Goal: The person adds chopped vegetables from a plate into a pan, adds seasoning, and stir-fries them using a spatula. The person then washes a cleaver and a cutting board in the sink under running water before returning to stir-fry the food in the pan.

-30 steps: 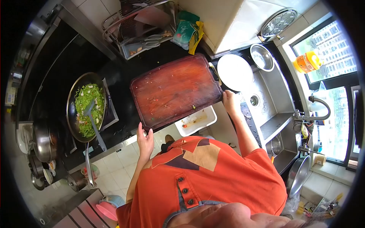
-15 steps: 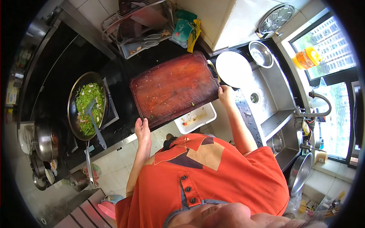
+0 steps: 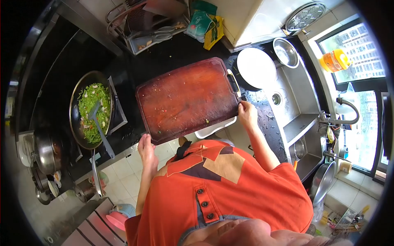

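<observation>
The bench point(image 3: 176, 53) runs behind the board point(image 3: 184, 96), which reaches its front edge; whether the board rests there or is lifted, I cannot tell. The sink point(image 3: 293, 94) is set in the bench's right arm. Left of the board, the pan point(image 3: 74, 123) holds greens point(image 3: 88, 98), its handle jutting past the bench's front edge. The plate point(image 3: 256, 67) sits between the board's right edge and the sink, near the bowl point(image 3: 286, 53). The tub point(image 3: 215, 128) is partly hidden under the board's near edge. The right hand point(image 3: 248, 115) grasps the board's near right corner. The left hand point(image 3: 147, 152) has its fingertips at the near left corner; whether they clasp it is unclear. The spatula point(image 3: 99, 129) leans in the pan. Food scraps dot the board.
</observation>
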Demonstrator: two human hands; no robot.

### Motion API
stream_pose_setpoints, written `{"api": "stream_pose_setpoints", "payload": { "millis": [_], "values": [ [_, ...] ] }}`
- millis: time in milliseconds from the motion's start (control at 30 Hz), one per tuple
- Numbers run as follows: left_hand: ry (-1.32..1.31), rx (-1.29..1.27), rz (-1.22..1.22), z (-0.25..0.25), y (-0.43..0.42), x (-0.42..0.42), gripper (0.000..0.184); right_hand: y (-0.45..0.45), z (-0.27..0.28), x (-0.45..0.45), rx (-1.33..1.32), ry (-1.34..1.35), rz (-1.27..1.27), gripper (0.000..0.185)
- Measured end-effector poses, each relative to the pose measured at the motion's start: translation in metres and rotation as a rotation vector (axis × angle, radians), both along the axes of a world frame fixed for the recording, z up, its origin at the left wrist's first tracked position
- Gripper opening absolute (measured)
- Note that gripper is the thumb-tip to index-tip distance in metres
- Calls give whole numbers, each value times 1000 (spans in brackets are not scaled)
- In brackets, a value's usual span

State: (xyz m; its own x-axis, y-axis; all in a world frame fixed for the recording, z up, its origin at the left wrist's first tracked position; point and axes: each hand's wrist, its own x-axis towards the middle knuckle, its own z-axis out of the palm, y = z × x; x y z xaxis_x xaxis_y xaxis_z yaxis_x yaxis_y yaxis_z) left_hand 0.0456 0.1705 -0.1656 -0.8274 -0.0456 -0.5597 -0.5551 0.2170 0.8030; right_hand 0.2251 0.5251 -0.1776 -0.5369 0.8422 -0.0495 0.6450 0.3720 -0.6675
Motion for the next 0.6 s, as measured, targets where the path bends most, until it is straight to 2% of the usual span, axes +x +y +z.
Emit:
{"api": "stream_pose_setpoints", "payload": {
  "millis": [167, 267, 333, 400, 433, 467, 533, 567, 600],
  "values": [
    [-104, 5, 13, -2, -16, -4, 54, -17, -3, 16, -20, -37, -20, 24],
    [0, 75, -39, -7, -22, 4, 53, 2, -2, 1, 25, -322, 57, 33],
    [42, 93, -22, -11, -23, 16, 56, 24, -26, -20, 299, -107, 98, 36],
    [-9, 144, 61, -15, -28, 28, 59, 30, -23, -42, 253, -113, 111, 33],
    [-114, 212, 33, -19, -36, 31, 62, 29, -22, -52, 270, -152, 86, 32],
    [-108, 210, 43, -24, -41, 31, 62, 26, -21, -60, 284, -193, 62, 31],
    [-482, 555, -45, -27, -48, 32, 60, 26, -19, -62, 177, -184, 23, 25],
    [-480, 552, -51, -28, -47, 32, 60, 35, -39, -54, 181, -116, 46, 26],
    [-525, 693, -120, -29, -41, 33, 59, 43, -56, -46, 192, -47, 65, 26]
  ]
}}
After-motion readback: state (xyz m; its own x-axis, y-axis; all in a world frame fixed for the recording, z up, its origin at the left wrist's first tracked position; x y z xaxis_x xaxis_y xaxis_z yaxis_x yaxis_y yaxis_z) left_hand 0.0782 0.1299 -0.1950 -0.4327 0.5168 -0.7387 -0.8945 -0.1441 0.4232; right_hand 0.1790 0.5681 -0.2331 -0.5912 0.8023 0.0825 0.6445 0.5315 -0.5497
